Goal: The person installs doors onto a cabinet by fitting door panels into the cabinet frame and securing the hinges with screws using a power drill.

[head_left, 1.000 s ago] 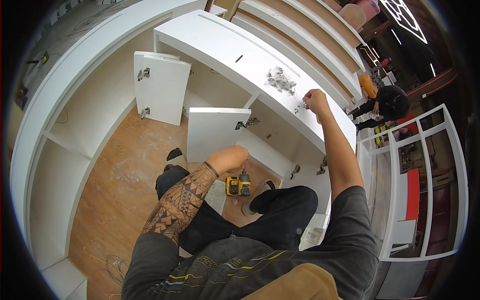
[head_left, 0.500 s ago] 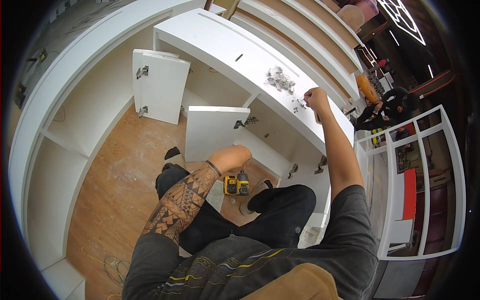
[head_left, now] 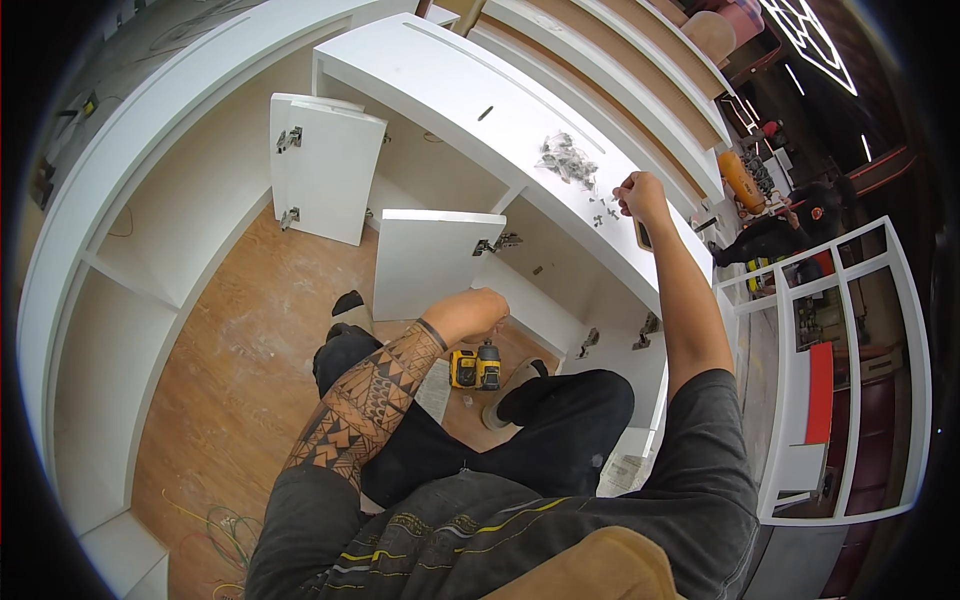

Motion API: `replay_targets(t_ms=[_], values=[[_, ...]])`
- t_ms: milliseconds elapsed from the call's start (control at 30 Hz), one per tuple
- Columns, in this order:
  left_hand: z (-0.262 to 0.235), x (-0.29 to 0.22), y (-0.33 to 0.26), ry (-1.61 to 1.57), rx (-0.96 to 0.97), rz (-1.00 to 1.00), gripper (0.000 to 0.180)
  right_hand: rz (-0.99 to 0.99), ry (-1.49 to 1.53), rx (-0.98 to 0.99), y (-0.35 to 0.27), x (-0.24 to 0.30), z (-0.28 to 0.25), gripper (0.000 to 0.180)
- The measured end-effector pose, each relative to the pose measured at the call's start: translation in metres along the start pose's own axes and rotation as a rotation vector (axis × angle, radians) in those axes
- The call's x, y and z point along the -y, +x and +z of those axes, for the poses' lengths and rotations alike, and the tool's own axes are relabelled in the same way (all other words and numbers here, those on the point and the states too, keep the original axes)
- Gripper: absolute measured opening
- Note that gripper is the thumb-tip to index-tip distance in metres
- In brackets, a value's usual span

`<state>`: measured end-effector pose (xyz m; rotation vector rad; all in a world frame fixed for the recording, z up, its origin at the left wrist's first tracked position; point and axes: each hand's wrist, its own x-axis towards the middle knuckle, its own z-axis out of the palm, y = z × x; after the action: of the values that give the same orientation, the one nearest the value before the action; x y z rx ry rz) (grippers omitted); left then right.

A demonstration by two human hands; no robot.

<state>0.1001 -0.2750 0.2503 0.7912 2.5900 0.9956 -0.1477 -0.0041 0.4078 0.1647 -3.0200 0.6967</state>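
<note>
My right hand (head_left: pixel 642 196) is over the white cabinet top (head_left: pixel 400 65), its fingertips pinched together beside a loose scatter of small grey pieces (head_left: pixel 605 213). What it pinches, if anything, is too small to make out. Just left of it lies a heap of small hardware in clear plastic bags (head_left: pixel 567 158). My left hand (head_left: pixel 478 312) is low in front of the cabinet, fingers curled, its fingertips mostly hidden behind the back of the hand. Directly below it a yellow and black cordless drill (head_left: pixel 487 367) stands on the floor between my legs.
White doors with metal hinges (head_left: pixel 435 265) (head_left: pixel 325 170) stand by the cabinet. A dark phone-like object (head_left: pixel 643 235) lies under my right wrist. Coloured wires (head_left: pixel 225 535) are on the wooden floor (head_left: pixel 230 350). Another person (head_left: pixel 800 220) is at the far right, behind a white frame (head_left: pixel 850 330).
The whole view has shifted slightly. My right hand keeps its pinch near the small pieces, and my left hand stays above the drill. The person in the background has changed posture.
</note>
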Motion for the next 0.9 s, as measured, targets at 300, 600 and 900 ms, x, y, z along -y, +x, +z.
replay_targets(t_ms=[300, 600, 900], values=[[0.005, 0.003, 0.005, 0.006, -0.006, 0.013, 0.009, -0.048, -0.101, 0.020, 0.010, -0.017, 0.002, 0.015], [0.009, 0.008, 0.006, -0.012, -0.021, 0.017, 0.012, -0.035, -0.157, 0.031, -0.001, -0.006, 0.002, 0.011], [0.011, 0.004, 0.016, 0.023, -0.006, 0.041, 0.010, -0.028, 0.010, 0.038, 0.003, -0.030, 0.000, 0.003]])
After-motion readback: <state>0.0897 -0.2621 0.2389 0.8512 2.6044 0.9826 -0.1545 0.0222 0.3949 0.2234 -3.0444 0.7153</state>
